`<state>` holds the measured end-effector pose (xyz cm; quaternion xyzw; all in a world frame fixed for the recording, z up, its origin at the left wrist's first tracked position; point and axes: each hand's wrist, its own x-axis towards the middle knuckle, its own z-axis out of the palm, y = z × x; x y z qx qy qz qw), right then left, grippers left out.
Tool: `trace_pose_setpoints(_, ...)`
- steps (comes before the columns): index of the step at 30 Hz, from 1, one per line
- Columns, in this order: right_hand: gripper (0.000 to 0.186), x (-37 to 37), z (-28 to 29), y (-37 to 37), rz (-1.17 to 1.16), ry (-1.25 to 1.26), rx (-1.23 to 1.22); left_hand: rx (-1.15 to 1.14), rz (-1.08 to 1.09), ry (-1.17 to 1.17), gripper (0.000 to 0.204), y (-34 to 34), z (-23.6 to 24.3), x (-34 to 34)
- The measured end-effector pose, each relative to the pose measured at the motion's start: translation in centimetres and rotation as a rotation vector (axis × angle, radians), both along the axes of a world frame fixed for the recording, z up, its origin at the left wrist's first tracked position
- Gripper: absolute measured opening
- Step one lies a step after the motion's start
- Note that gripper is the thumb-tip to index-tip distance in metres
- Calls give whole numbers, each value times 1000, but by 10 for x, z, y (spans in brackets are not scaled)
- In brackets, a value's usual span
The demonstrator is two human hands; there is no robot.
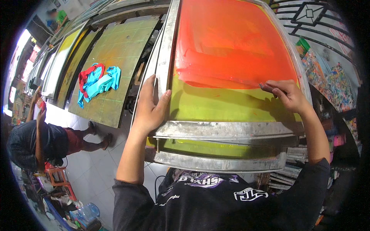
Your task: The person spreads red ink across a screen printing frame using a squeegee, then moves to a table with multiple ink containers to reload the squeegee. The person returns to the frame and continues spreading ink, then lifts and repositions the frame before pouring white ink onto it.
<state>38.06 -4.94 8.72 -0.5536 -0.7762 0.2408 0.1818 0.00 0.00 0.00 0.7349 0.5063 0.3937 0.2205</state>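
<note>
A metal-framed printing screen (227, 129) lies before me, its yellow-green mesh (216, 104) covered over the far part by orange-red ink (231, 46). My left hand (152, 106) grips the frame's left rail, thumb on the inner side and fingers along the outer side. Closed around a small grey-brown tool (266, 87), my right hand (288, 95) is over the right part of the mesh, at the ink's near edge. Most of that tool is hidden by the fingers, so its kind is unclear. Under the top screen, a second framed screen (216, 161) sticks out toward me.
To the left, red and blue cloths (98, 82) lie on a greenish board (123, 50). Another person (38, 140) stands bent at far left, near a red plastic stool (61, 181). A black metal grille (308, 15) and ink-spattered sheets (327, 77) are at right.
</note>
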Motion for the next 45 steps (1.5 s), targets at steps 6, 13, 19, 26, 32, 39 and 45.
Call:
trace_pose_setpoints(6,29,2,1,28,121,-118,84,-16,51,61,57,2,9,1)
trace_pose_setpoints(13,27,13,-2,40,222,-211,127,-9,17,65,57,2,3,0)
trace_pose_setpoints(19,24,10,-4,47,268,-197,172,-14,-9,50,58,1,4,1)
trace_pose_setpoints(26,21,9,-11,54,261,-185,154,-7,-10,81,59,1,-5,1)
trace_pose_setpoints(32,20,11,-9,74,342,-174,193,-9,8,103,60,0,-8,0)
trace_pose_setpoints(39,24,15,-5,97,303,-338,265,29,-3,99,61,1,-9,0)
trace_pose_setpoints(45,27,22,-4,112,220,-462,360,-9,5,87,61,0,-7,0)
